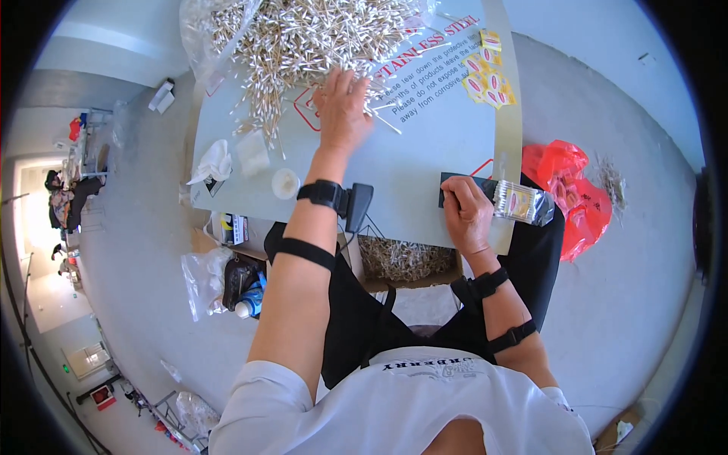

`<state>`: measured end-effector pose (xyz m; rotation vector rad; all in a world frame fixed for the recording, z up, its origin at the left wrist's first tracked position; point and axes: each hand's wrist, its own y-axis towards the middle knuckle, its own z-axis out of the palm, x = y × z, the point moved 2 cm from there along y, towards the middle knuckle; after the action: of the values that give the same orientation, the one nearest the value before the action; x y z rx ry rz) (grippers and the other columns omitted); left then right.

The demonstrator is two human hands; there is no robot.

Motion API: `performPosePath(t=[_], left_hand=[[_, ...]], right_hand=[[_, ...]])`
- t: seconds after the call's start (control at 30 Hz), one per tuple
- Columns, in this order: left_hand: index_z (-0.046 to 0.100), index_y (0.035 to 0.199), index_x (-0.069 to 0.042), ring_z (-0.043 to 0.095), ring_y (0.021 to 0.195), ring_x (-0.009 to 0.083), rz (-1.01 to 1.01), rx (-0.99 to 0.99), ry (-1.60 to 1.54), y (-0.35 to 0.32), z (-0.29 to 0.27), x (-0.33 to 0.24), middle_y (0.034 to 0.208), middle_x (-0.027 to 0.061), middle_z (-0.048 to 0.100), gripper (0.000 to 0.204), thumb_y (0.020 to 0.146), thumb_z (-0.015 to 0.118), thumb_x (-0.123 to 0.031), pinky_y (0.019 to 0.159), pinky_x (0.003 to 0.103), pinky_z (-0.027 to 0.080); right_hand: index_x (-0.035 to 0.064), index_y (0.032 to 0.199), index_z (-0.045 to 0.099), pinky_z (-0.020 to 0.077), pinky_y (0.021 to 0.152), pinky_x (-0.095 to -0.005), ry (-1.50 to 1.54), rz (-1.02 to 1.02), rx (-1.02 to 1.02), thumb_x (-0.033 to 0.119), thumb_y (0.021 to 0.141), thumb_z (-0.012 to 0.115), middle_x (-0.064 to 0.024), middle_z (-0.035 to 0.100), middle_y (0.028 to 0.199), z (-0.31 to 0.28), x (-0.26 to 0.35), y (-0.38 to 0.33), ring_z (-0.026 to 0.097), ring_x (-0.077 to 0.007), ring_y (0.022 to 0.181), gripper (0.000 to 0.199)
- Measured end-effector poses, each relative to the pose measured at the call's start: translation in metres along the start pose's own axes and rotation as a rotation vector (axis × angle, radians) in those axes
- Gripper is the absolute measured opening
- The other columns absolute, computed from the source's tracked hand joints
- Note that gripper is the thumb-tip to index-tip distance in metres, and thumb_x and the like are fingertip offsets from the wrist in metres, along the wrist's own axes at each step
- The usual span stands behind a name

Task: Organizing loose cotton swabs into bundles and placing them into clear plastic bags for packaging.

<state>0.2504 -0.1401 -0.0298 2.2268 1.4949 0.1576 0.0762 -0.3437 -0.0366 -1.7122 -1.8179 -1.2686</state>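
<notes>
My left hand (345, 112) reaches to the near edge of a big heap of cotton swabs (303, 38), its fingers spread and touching the loose sticks. On the table's near right edge, my right hand (468, 216) is closed, fingertips bent down against a dark flat strip (478, 184). Whatever its fingers may grip is hidden under them. Just right of that hand, a clear and black plastic packet (523, 203) with a yellow and white label overhangs the edge. Several yellow and white labels (489, 76) lie at the far right of the table.
A small round white container (286, 183), a white pad (252, 153) and a crumpled tissue (212, 161) sit at the table's left. Below the front edge is a cardboard box (409, 262) of swabs. A red plastic bag (572, 199) is on the right.
</notes>
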Motion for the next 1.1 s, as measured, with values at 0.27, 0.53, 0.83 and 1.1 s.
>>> performPosePath(t=[0.27,0.53,0.83,1.1], left_hand=[[0.056,0.127,-0.010,0.030,0.141,0.0360,-0.080,0.096,-0.258,-0.074,-0.023,-0.044,0.141,0.0133,0.047,0.060,0.067,0.059,0.000,0.108,0.064,0.021],[0.054,0.124,-0.002,0.042,0.129,0.0384,-0.173,-0.046,-0.471,-0.106,-0.026,-0.028,0.132,0.0172,0.052,0.056,0.069,0.055,0.005,0.108,0.050,0.031],[0.059,0.120,-0.005,0.046,0.119,0.0355,-0.258,-0.129,-0.342,-0.087,-0.025,-0.026,0.124,0.0149,0.053,0.050,0.071,0.061,0.003,0.102,0.045,0.037],[0.065,0.100,-0.008,0.052,0.099,0.0327,-0.220,-0.047,-0.291,-0.097,-0.028,-0.035,0.103,0.0091,0.057,0.030,0.072,0.072,-0.005,0.086,0.043,0.045]], right_hand=[[0.0057,0.096,0.063,0.0517,0.063,-0.0339,0.044,0.131,0.064,0.004,0.076,0.069,-0.0084,0.064,0.099,-0.003,0.011,0.004,0.063,-0.0270,0.070,0.021],[0.0039,0.101,0.063,0.0473,0.085,-0.0414,-0.094,-0.018,0.045,0.022,0.072,0.079,-0.0126,0.059,0.105,0.044,0.017,0.047,0.055,-0.0313,0.100,0.038],[0.0090,0.094,0.066,0.0400,0.084,-0.0409,-0.290,0.007,0.043,0.028,0.068,0.079,-0.0081,0.058,0.102,0.101,0.027,0.075,0.053,-0.0284,0.099,0.035],[0.0091,0.080,0.064,0.0483,0.081,-0.0409,-0.051,-0.168,0.061,0.007,0.071,0.069,-0.0069,0.060,0.094,0.071,-0.005,0.071,0.056,-0.0310,0.092,0.011]])
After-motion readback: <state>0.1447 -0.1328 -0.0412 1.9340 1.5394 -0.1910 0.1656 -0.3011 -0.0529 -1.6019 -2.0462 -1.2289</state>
